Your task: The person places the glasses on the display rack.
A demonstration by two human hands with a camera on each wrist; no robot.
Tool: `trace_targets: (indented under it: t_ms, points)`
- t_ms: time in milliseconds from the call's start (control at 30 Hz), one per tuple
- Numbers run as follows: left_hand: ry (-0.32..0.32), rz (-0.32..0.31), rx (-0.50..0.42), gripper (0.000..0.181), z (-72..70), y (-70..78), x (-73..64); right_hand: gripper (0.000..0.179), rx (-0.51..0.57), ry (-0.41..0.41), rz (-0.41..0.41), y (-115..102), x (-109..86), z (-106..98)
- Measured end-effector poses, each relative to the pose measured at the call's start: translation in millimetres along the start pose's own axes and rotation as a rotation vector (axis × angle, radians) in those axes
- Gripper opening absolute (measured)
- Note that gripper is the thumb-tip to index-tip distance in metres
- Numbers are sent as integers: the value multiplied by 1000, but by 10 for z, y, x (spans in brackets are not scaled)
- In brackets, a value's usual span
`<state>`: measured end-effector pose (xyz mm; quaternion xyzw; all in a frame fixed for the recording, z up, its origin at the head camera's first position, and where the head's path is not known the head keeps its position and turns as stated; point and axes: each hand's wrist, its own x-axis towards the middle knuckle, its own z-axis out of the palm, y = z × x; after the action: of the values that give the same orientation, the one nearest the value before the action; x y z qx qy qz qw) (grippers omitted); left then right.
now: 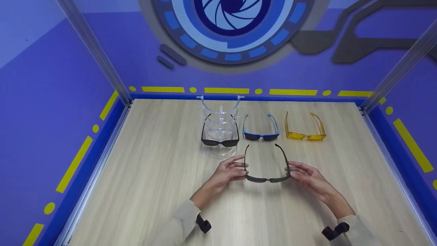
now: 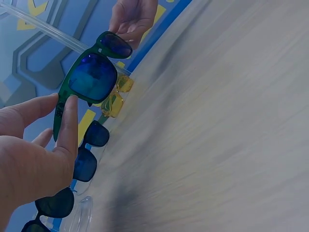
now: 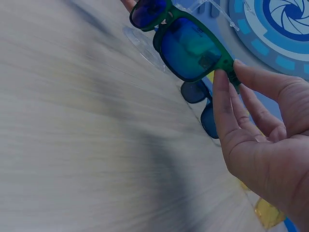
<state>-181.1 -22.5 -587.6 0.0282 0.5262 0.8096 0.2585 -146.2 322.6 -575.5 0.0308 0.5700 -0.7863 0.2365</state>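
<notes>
Both hands hold one pair of dark green-framed sunglasses (image 1: 267,179) with blue mirrored lenses, its arms unfolded and pointing away from me. My left hand (image 1: 226,173) pinches the left hinge end between thumb and fingers. At the opposite hinge, my right hand (image 1: 311,178) does the same. The left wrist view shows the lens (image 2: 92,77) facing the camera, with the left fingertips at the frame's corner. In the right wrist view, thumb and fingers grip the other corner beside the lens (image 3: 190,50).
Behind the left hand stands a clear plastic eyewear rack (image 1: 221,119) carrying black sunglasses (image 1: 220,142) low down. To its right on the wooden table (image 1: 153,191) rest blue-armed sunglasses (image 1: 262,137), then yellow glasses (image 1: 305,136). Patterned blue walls (image 1: 102,61) border the table.
</notes>
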Motion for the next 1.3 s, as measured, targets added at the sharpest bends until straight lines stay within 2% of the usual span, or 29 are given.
trace_targets:
  t_ms: [200,400,867,1300]
  points:
    - [8,6,22,65,-50,58,-41,38,7,1,-33,-1,43,87]
    - [-4,16,38,66,-95,139,-92,37,30,-39,-64,0,59,161]
    - [-9,33,56,67,-187,362,-130,37,40,-79,-89,-61,167,303]
    - [4,34,81,68,-328,501,-204,38,1,-43,-85,-73,292,473]
